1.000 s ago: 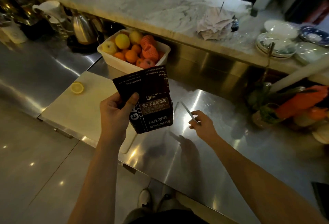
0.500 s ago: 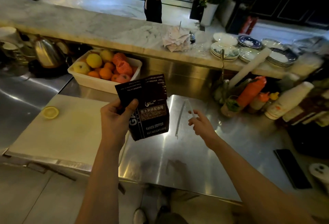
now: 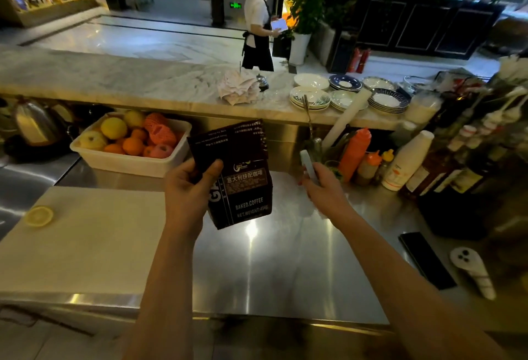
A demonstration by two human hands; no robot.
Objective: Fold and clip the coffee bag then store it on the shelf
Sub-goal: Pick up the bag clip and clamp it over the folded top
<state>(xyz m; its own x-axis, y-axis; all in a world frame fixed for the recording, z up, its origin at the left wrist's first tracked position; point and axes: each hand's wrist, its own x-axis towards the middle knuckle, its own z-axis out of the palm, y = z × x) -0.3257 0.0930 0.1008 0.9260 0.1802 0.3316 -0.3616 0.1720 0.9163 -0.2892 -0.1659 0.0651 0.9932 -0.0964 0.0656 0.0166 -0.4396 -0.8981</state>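
The coffee bag (image 3: 238, 176) is held upright above the steel worktop (image 3: 285, 259) by the left hand (image 3: 190, 188), the thumb pressed on the front where the top has been turned down — the fold is kept only by that grip. A pale, slim clip (image 3: 308, 164) is grasped in the right hand (image 3: 323, 189), just beside the bag's right edge and apart from it.

The step in hand is judged to be the clipping. It would be done well if the fold were flattened tight first, so that little air is left inside, and the clip slid along the whole width of the fold rather than over a corner. The thumb should be kept on the flap until the clip is seated — otherwise the stiff foil may spring open. No shelf can be made out with certainty.
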